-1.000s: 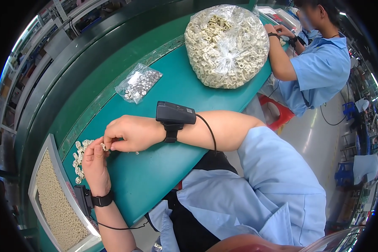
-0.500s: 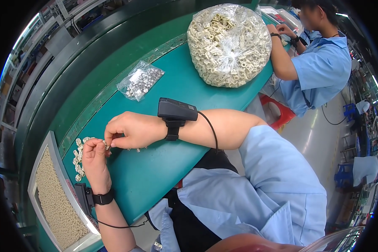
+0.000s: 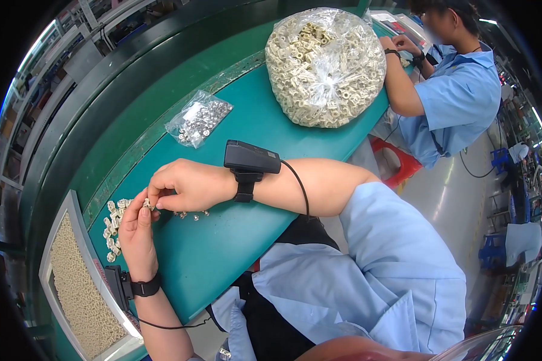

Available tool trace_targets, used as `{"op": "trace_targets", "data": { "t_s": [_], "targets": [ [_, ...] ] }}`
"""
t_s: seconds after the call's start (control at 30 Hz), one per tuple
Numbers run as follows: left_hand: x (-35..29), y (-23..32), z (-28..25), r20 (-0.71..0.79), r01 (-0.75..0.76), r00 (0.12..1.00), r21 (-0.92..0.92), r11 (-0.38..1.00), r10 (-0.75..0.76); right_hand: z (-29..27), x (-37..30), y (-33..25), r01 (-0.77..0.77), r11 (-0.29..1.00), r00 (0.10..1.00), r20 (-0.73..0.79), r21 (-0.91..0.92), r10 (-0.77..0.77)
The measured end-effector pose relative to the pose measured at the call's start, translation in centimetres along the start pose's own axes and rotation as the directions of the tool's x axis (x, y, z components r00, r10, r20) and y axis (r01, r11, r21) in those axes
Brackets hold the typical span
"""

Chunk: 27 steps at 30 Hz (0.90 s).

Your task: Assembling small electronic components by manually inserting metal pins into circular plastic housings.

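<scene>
My left hand (image 3: 140, 240) pinches a small cream plastic part (image 3: 149, 205) between thumb and fingers. Against that part my right hand (image 3: 190, 185) has its thumb and index finger closed; anything tiny between those tips is hidden. Just beyond my left hand lie several loose cream plastic parts (image 3: 110, 231) in a strip on the green table (image 3: 205, 259). A few small shiny metal pieces (image 3: 196, 217) are scattered below my right wrist. Both wrists carry black strapped devices with cables.
A framed tray (image 3: 81, 295) full of tiny cream pieces stands at the left. Farther back are a clear bag of metal pieces (image 3: 202, 120) and a big bag of cream parts (image 3: 319, 72). A co-worker (image 3: 457, 102) in blue sits at the far right.
The fingers of my left hand have straightened and lean toward my right fingertips, leaving the cream part more visible. More metal pieces show below my right wrist.
</scene>
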<state>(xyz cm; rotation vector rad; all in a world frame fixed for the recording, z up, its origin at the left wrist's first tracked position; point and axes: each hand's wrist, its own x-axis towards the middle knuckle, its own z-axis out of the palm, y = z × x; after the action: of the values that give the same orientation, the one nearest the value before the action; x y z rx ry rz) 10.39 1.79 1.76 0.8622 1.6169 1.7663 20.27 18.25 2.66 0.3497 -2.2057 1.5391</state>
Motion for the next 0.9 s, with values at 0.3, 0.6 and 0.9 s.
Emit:
{"op": "trace_targets", "data": {
  "t_s": [0.3, 0.6, 0.9],
  "targets": [
    [1.1, -1.3, -0.8, 0.040, -0.045, 0.998, -0.096, 0.994, 0.049, -0.1, 0.2, 1.8, -0.228, 0.951, 0.972, -0.002, 0.207, 0.233],
    [0.8, -1.2, -0.5, 0.057, -0.011, 0.998, -0.165, 0.986, 0.021, -0.1, 0.1, 1.2, -0.347, 0.863, 0.933, 0.047, 0.368, 0.356],
    [0.8, -1.3, -0.4, 0.065, -0.058, 0.996, -0.084, 0.995, 0.064, -0.3, 0.3, 1.5, -0.392, 0.870, 0.917, 0.054, 0.300, 0.394]
  ]
}}
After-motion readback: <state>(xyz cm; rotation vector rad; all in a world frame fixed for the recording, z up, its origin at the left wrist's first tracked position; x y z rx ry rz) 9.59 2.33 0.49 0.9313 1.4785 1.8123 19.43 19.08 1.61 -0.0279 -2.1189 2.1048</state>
